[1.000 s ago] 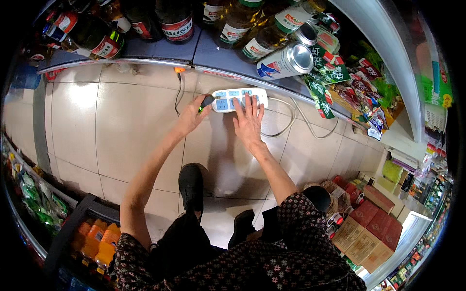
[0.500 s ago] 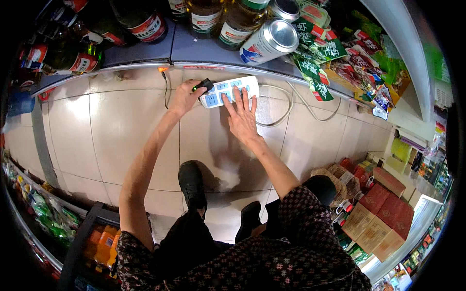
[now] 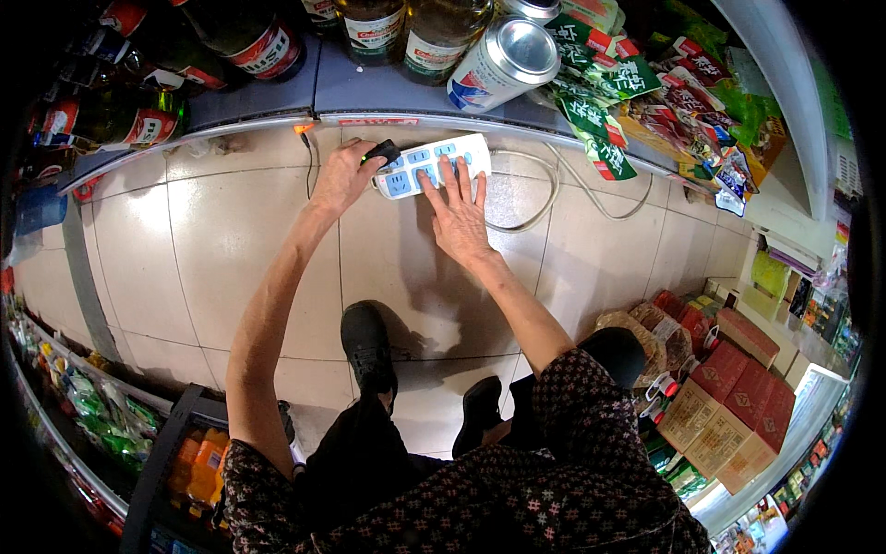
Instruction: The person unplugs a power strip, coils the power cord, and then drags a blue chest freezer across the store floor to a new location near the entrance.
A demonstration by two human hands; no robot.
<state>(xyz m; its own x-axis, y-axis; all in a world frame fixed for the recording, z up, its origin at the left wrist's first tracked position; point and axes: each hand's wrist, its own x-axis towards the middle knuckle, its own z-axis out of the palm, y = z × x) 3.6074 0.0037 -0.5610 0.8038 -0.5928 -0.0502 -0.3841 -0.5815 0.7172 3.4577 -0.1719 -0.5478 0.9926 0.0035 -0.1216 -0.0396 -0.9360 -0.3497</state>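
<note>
A white power strip (image 3: 400, 186) with blue socket faces lies on the tiled floor below the shelf edge. At its upper left corner, my left hand (image 3: 343, 175) is closed on a black plug (image 3: 382, 152), pinched between thumb and fingers against the strip. Whether its prongs sit in a socket is hidden. My right hand (image 3: 456, 218) rests on the strip's right half with the fingers spread, covering some of the sockets. From the strip's right end a pale cable (image 3: 551, 198) loops over the floor.
Along the grey shelf (image 3: 369, 95) stand dark bottles (image 3: 265, 57), amber bottles (image 3: 434, 46), a silver can (image 3: 503, 66) and green snack packets (image 3: 598, 120). A black cord with an orange end (image 3: 303, 129) hangs by the shelf edge. Cardboard boxes (image 3: 729, 415) are stacked at the right, orange bottles (image 3: 203, 466) lower left.
My left hand has turned slightly over the black plug, and the small green light seen on it before no longer shows. My right hand stays on the strip; the whole view has shifted a little.
</note>
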